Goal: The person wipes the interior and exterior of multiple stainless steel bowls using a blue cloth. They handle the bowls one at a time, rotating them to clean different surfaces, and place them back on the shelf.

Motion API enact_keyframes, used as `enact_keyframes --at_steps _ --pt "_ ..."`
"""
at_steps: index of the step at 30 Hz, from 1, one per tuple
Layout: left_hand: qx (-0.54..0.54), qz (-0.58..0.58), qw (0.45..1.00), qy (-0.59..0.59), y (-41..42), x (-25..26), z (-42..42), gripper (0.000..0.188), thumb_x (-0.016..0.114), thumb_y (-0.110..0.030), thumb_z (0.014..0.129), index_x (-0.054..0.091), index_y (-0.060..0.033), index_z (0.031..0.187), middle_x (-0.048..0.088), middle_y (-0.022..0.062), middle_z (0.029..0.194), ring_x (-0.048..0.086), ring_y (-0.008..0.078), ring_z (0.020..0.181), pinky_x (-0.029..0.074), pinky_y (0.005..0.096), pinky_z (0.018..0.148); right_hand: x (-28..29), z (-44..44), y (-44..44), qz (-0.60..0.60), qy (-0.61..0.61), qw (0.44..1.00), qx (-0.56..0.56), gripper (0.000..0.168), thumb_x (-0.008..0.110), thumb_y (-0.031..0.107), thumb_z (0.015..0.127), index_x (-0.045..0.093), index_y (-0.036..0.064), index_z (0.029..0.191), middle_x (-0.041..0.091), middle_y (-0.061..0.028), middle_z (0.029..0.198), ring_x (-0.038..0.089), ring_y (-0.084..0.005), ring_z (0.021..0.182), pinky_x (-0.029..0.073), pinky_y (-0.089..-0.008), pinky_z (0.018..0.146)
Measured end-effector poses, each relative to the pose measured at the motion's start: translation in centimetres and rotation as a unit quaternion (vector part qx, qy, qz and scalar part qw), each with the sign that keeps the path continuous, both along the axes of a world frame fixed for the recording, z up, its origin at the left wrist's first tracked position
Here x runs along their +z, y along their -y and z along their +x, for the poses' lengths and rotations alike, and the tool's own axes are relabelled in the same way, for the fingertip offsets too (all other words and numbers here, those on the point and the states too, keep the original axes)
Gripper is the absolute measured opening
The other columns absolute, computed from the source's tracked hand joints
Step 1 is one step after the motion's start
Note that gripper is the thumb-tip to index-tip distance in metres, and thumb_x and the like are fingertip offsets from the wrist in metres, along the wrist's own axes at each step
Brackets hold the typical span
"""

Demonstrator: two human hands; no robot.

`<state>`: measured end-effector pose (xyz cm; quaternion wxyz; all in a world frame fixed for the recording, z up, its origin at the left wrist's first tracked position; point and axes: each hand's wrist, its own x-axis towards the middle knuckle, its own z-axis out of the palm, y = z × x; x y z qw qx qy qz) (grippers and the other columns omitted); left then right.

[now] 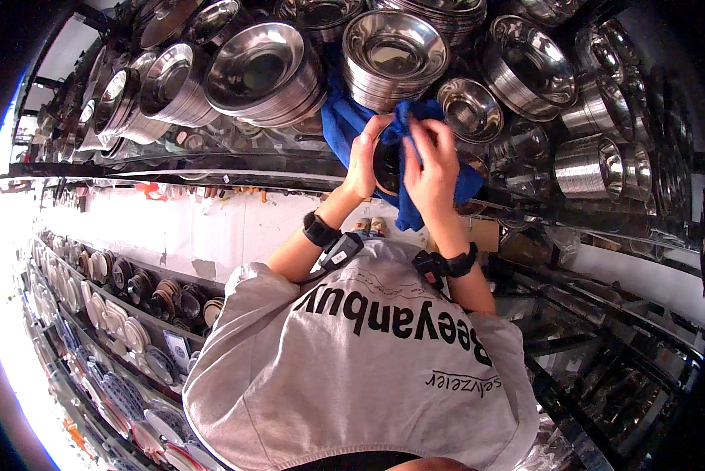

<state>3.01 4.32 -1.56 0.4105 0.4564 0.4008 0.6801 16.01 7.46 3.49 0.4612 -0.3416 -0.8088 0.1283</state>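
Observation:
My left hand (pixel 364 156) grips the left rim of a small round vessel (pixel 386 168), dark inside and probably a metal bowl. Against its other side, my right hand (pixel 434 162) pinches a bunched part of a blue cloth (pixel 410 203). More of the cloth spreads behind the vessel and hangs over the shelf's front edge. Just beyond both hands rises a stack of stainless steel bowls (pixel 396 50). A smaller steel bowl (pixel 470 110) sits to the right of my right hand. Fingers and cloth hide much of the vessel.
Large stacks of steel basins (pixel 264 73) and steel bowls (pixel 529 68) crowd the shelf on both sides. The dark shelf edge (pixel 240 168) runs across in front of me. Behind me at left, racks hold many plates (pixel 114 318). A cardboard box (pixel 483 235) lies below the shelf.

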Motion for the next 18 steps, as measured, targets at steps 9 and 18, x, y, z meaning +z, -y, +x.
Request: enact_keyframes --at_steps 9,18 --pt "-0.048 0.06 0.997 0.024 -0.1 1.0 0.5 0.078 0.023 -0.062 0.1 0.04 0.0041 0.138 0.055 0.018 0.13 0.051 0.0263 0.123 0.036 0.0383 0.109 0.2 1.5 2.4 -0.081 0.033 0.975 0.203 0.041 0.066 0.005 0.083 0.065 0.002 0.124 0.056 -0.0123 0.105 0.061 -0.0304 0.092 0.052 -0.0391 0.079" --pt "0.038 0.049 0.996 -0.066 0.1 1.7 0.1 0.064 0.03 -0.049 0.105 0.048 0.0065 0.132 0.06 0.0165 0.123 0.056 0.0228 0.116 0.04 0.0345 0.103 -0.6 5.3 3.7 -0.129 0.115 0.968 0.181 0.044 0.07 0.002 0.075 0.07 0.011 0.117 0.058 -0.0073 0.102 0.063 -0.0269 0.092 0.054 -0.0376 0.077"
